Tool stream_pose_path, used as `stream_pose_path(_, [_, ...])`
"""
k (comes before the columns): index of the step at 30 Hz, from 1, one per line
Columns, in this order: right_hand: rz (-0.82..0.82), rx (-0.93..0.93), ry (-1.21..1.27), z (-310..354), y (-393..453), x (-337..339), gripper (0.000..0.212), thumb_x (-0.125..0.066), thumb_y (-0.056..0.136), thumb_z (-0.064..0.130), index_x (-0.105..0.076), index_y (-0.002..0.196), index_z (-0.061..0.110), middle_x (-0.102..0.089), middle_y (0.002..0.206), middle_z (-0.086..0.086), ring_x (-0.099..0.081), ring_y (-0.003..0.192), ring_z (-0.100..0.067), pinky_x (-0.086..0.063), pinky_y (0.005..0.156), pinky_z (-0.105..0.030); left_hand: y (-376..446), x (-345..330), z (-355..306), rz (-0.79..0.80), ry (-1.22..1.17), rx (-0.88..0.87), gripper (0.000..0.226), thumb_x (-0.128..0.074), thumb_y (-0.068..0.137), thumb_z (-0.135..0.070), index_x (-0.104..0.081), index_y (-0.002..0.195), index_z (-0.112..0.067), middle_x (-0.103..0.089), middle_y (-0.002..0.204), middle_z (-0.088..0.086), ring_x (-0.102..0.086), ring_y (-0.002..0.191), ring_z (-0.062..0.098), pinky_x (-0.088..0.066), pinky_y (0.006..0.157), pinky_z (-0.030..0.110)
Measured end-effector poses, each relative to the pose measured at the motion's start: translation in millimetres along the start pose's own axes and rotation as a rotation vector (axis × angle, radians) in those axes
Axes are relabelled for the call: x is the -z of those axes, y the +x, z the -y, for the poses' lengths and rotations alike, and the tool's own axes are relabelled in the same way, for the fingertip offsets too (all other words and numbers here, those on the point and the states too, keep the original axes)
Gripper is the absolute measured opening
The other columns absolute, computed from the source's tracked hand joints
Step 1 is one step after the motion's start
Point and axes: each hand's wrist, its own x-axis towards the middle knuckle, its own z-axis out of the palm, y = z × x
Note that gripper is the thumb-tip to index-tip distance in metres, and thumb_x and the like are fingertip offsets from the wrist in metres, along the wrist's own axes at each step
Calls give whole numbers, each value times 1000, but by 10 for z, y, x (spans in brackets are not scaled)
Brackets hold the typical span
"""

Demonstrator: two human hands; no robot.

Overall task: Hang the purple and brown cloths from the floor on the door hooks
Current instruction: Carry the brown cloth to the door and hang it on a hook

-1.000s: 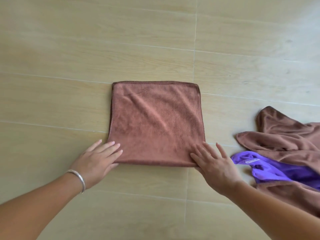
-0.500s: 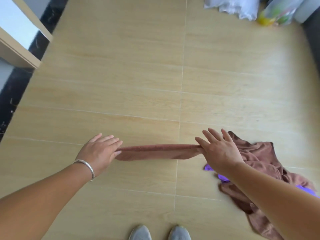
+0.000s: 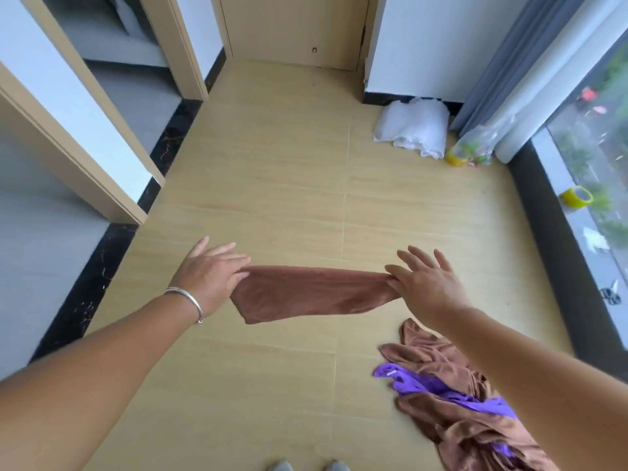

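Note:
A folded brown cloth (image 3: 311, 294) hangs stretched in the air between my hands, above the floor. My left hand (image 3: 209, 273) pinches its left end with thumb and fingers, the other fingers spread. My right hand (image 3: 421, 282) pinches its right end the same way. On the floor at the lower right lies a heap of brown cloth (image 3: 452, 419) with a purple cloth (image 3: 438, 390) tangled in it. A closed wooden door (image 3: 295, 25) stands at the far end of the corridor; no hooks show on it.
Door frames and a black skirting (image 3: 102, 266) line the left side. At the back right lie a white bundle (image 3: 414, 129), a plastic bag of coloured items (image 3: 470, 153) and grey curtains (image 3: 509, 62). A tape roll (image 3: 576, 197) sits on the window sill. My shoes (image 3: 306, 466) show at the bottom.
The brown cloth went from lying flat on the floor to being lifted by both hands. My view rose from the floor to the corridor and door.

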Motion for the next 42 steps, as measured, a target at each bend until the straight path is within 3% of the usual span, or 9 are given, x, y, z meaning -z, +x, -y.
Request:
stream_pose_path(4, [-28, 29, -32, -91, -227, 898, 44, -20, 101, 48, -40, 140, 40, -25, 156, 7, -8, 148, -16, -3, 118, -45, -49, 896, -28, -16, 38, 5, 35, -44, 99, -37, -58, 130, -27, -54, 136, -15, -31, 139, 6, -4, 118, 39])
stream_pose_path(9, [-120, 37, -39, -212, -311, 1992, 43, -23, 101, 50, -44, 138, 41, -30, 154, 8, -12, 147, -14, -6, 119, -44, -57, 1885, -88, -86, 54, 8, 27, -43, 100, -37, -63, 117, -31, -58, 128, -22, -32, 139, 6, -5, 117, 39])
stream_pose_path(17, [-292, 58, -124, -328, -605, 3600, 42, -23, 101, 52, -47, 134, 45, -37, 149, 13, -13, 146, -13, -11, 118, -43, -238, 3491, -264, -188, 111, 28, 36, -36, 101, -40, -57, 129, -32, -53, 135, -22, -26, 141, 4, -1, 118, 37])
stream_pose_path(24, [-340, 106, -172, -499, -917, 4660, 41, -22, 103, 47, -50, 132, 42, -45, 140, 18, -18, 145, -15, -19, 116, -40, -430, 4776, -508, -292, 214, 17, 37, -30, 103, -40, -56, 129, -38, -51, 136, -23, -24, 140, 3, 0, 119, 37])
stream_pose_path(28, [-479, 173, -243, -629, -1096, 5169, 32, -34, 104, 33, -54, 128, 36, -52, 132, 14, -30, 139, -18, -12, 113, -27, -493, 5363, -629, -353, 237, -16, 36, -30, 103, -38, -57, 127, -40, -53, 134, -22, -26, 140, 3, -1, 120, 38])
stream_pose_path(30, [-514, 164, -225, -663, -1167, 5452, 34, -32, 104, 36, -55, 129, 36, -52, 133, 14, -29, 139, -17, -11, 111, -23, -524, 5627, -686, -379, 238, -31, 35, -31, 103, -38, -58, 125, -41, -56, 132, -19, -27, 139, 3, -1, 119, 37])
stream_pose_path(35, [-567, 98, -69, -724, -1358, 6112, 43, -29, 101, 49, -57, 130, 33, -51, 137, 16, -22, 144, -15, -23, 117, -37, -639, 6185, -842, -457, 193, -20, 35, -32, 103, -36, -59, 126, -40, -54, 138, -9, -27, 140, 6, -3, 119, 34])
stream_pose_path(42, [-629, 101, -74, -792, -1434, 6517, 44, -26, 101, 50, -59, 124, 32, -54, 131, 17, -22, 144, -15, -25, 115, -43, -710, 6624, -984, -500, 226, 22, 36, -32, 103, -34, -63, 121, -34, -55, 137, -7, -29, 140, 7, -8, 119, 36])
